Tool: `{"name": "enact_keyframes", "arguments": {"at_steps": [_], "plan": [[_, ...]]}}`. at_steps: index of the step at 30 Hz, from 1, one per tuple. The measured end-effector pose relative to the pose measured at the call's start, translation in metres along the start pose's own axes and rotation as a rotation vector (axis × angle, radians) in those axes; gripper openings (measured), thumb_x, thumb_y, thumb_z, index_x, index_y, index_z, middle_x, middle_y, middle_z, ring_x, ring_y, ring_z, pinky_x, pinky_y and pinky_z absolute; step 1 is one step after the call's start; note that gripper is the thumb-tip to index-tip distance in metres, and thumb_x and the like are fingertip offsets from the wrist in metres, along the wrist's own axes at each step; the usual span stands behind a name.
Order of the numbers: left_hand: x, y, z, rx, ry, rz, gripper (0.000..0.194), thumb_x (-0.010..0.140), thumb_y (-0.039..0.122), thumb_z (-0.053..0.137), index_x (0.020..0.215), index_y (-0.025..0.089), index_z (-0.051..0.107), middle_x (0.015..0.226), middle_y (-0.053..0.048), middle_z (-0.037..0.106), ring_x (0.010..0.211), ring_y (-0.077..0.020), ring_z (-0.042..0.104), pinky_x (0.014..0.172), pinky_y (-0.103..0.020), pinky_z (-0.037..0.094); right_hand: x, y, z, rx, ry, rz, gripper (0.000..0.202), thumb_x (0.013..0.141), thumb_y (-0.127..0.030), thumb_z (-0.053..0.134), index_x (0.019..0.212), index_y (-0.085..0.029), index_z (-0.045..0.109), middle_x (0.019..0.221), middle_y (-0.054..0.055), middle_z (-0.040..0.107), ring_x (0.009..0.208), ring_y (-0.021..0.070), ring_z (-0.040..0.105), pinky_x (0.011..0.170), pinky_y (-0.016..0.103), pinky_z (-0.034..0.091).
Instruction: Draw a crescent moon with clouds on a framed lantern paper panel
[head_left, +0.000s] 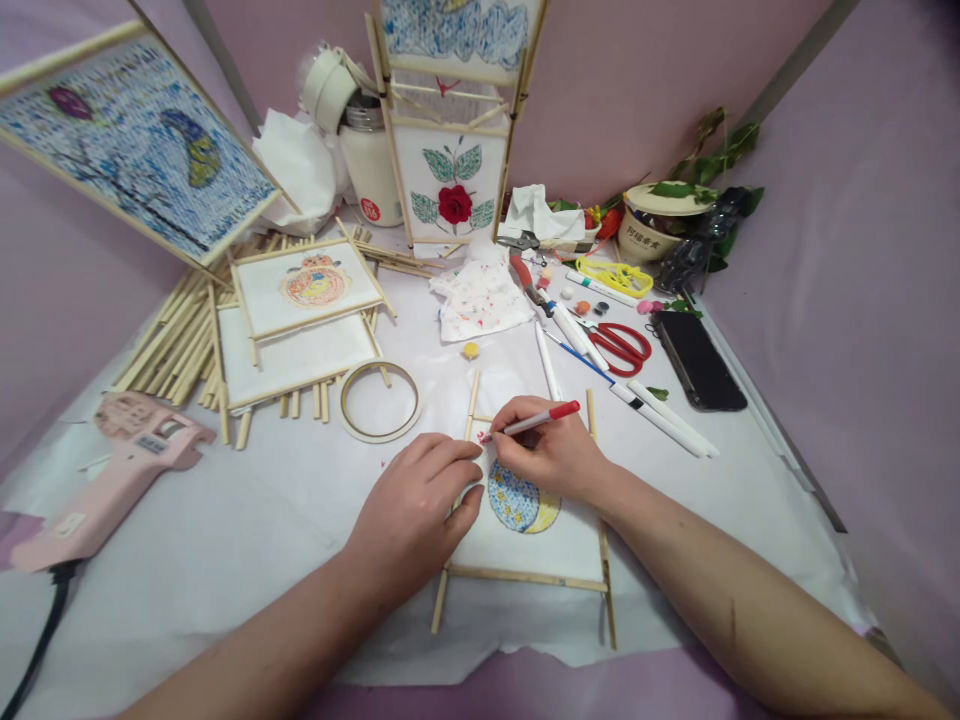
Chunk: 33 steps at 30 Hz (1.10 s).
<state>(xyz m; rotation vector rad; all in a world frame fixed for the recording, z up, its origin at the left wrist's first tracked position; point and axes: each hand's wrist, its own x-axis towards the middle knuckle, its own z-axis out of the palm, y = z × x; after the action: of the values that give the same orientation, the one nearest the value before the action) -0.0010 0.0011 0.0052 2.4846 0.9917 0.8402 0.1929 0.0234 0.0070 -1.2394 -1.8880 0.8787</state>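
Note:
A stick-framed white sheet (525, 555) lies on the table before me, bearing a blue round drawing with yellow stars and a yellow crescent (516, 500). My right hand (544, 450) is closed around a white marker pen (534, 420) with a red end. Its tip is down at small red marks (481, 436) near the sheet's upper left corner. My left hand (420, 495) rests over the frame's left side, its fingers bent and its thumb near the index finger, gripping the edge. That hand covers part of the left stick, and my right hand hides part of the drawing.
On the left lie a pink glue gun (124, 470), a tape roll (380, 400), bamboo sticks (169, 340) and a framed drawing (259, 300). Red-handled scissors (628, 348), white markers (664, 420) and a phone (697, 360) are right. A framed rose picture (454, 165) stands behind.

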Motion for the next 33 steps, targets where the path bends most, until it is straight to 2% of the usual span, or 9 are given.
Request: {"name": "enact_keyframes", "arguments": {"at_steps": [7,16,33], "plan": [[-0.0006,-0.0014,0.0011,0.001,0.009,0.006,0.011,0.085,0.007,0.057,0.087,0.016,0.061,0.101,-0.007,0.066,0.093,-0.0231,0.055,0.082,-0.04,0.049,0.0009,-0.0005,-0.001,-0.02,-0.002,-0.026,0.006,0.075,-0.013,0.059,0.074,-0.017,0.062,0.066,-0.002,0.06,0.058,0.0091,0.053,0.053,0.021,0.041],[-0.001,-0.001,0.0009,-0.007,0.003,-0.006,0.011,0.085,0.007,0.057,0.087,0.016,0.061,0.102,-0.007,0.066,0.093,-0.0232,0.055,0.082,-0.04,0.049,-0.0001,0.0013,-0.0006,0.001,0.024,0.021,0.005,0.078,-0.016,0.058,0.077,-0.018,0.062,0.069,-0.001,0.061,0.059,0.0098,0.054,0.055,0.022,0.042],[-0.0013,-0.0009,0.0006,-0.007,0.005,-0.006,0.011,0.085,0.007,0.057,0.087,0.016,0.062,0.101,-0.007,0.067,0.093,-0.0226,0.055,0.082,-0.039,0.049,0.0,0.0018,0.0001,-0.008,0.028,0.019,0.005,0.079,-0.016,0.058,0.077,-0.019,0.061,0.069,-0.001,0.06,0.058,0.0093,0.053,0.055,0.022,0.041]]}}
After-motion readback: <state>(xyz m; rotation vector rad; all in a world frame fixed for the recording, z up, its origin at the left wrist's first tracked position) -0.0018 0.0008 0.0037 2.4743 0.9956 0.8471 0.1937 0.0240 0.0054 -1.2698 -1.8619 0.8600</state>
